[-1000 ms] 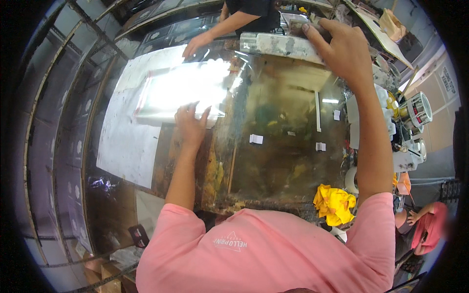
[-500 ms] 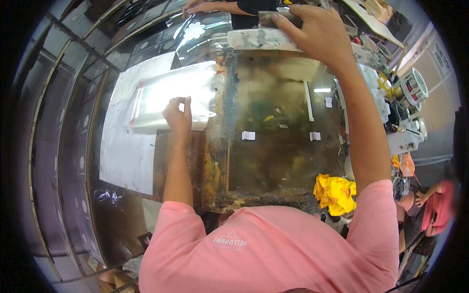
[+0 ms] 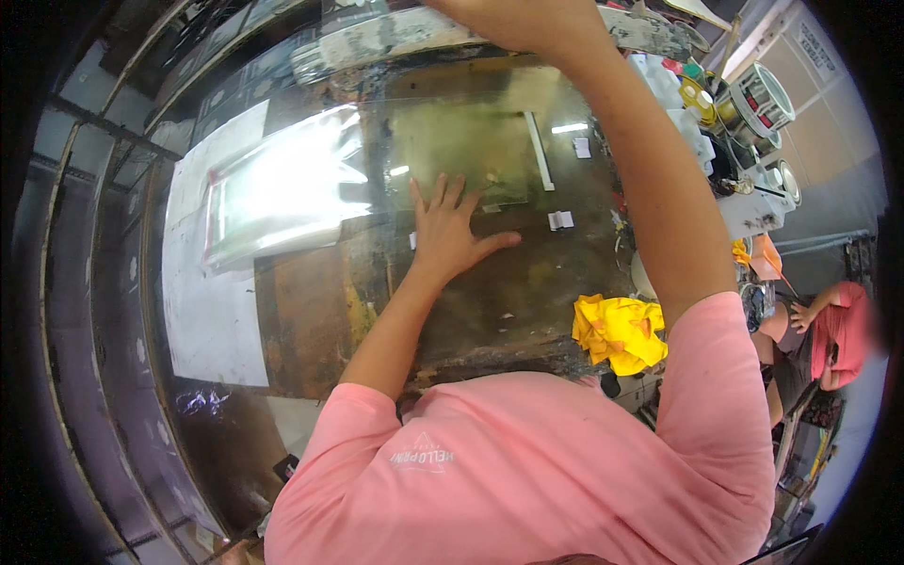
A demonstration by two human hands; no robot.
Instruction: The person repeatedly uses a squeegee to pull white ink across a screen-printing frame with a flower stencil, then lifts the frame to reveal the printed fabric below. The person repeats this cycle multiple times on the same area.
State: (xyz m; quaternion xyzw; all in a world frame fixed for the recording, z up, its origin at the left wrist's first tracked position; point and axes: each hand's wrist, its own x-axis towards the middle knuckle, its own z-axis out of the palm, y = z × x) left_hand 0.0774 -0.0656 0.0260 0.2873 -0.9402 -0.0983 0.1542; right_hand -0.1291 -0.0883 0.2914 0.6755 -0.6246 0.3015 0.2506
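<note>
My left hand (image 3: 450, 226) lies with fingers spread on a thin clear plastic sheet (image 3: 508, 141) over the dark glossy board (image 3: 527, 292). Small white paper tabs (image 3: 560, 220) are stuck on the board, one of them partly behind my left wrist. A narrow white strip (image 3: 540, 151) runs beside the sheet's right side. My right hand (image 3: 527, 21) reaches to the far edge, over a paint-stained pale bar (image 3: 395, 42); its fingers are cut off by the picture's top. To the left, a stack of shiny clear sheets (image 3: 282, 184) rests on white paper (image 3: 202, 311).
A crumpled yellow cloth (image 3: 620, 331) sits at the board's near right corner. Tins (image 3: 763, 99) and bottles crowd the right side. Metal racks (image 3: 94, 282) stand along the left. Another person (image 3: 833, 334) in pink is at the far right.
My left hand has moved right from the stack onto the board, fingers now spread, and a clear sheet lies there. My right hand has shifted left and up, partly out of view.
</note>
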